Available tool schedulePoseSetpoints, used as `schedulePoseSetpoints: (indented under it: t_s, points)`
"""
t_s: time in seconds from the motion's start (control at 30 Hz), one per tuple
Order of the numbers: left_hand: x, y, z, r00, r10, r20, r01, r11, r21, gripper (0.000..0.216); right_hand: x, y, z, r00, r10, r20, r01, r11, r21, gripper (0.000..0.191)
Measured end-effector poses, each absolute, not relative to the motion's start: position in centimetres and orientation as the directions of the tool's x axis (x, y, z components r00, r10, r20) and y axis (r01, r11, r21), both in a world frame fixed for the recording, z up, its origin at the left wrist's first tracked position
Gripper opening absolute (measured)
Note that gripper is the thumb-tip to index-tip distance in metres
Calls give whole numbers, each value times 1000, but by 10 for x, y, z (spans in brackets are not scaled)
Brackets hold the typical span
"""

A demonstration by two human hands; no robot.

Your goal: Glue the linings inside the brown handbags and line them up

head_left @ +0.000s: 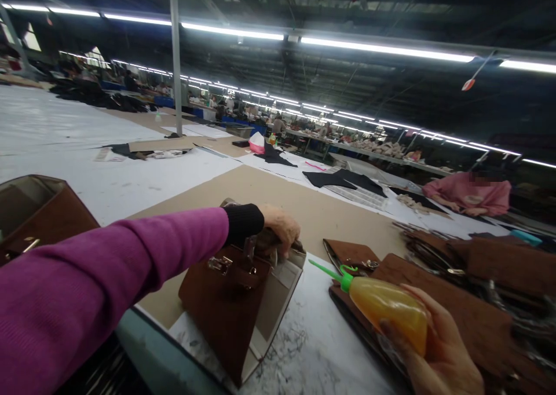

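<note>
In the head view, my right hand (443,337) is wrapped around a squeeze bottle (382,302) of amber liquid. Its thin green nozzle points left toward a brown handbag (230,308), with a gap between them. The handbag is tilted on the table, its pale lining showing on the open side and metal clasps on its front. My left hand (281,228) reaches across the bag's top, fingers bent down and closed on its upper edge. The fingertips are partly hidden there.
Brown bag pieces with straps (434,291) are piled on the right. Another brown bag (47,221) stands at the left. Black cut pieces (347,180) lie farther back on the table. A person in a pink top (473,192) sits at the far right.
</note>
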State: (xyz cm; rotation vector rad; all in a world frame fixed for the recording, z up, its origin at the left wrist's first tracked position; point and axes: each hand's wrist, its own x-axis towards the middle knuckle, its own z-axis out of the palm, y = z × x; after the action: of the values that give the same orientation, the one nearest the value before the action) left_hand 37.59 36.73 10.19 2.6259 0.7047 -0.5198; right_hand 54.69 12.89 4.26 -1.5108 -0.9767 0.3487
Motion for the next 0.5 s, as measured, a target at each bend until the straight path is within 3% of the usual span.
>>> schedulePoseSetpoints:
  t_s: [0.5]
  points:
    - [384, 376, 89, 745, 315, -588, 532, -813, 237, 23, 535, 136, 34, 525, 774, 354, 485, 69, -872, 59]
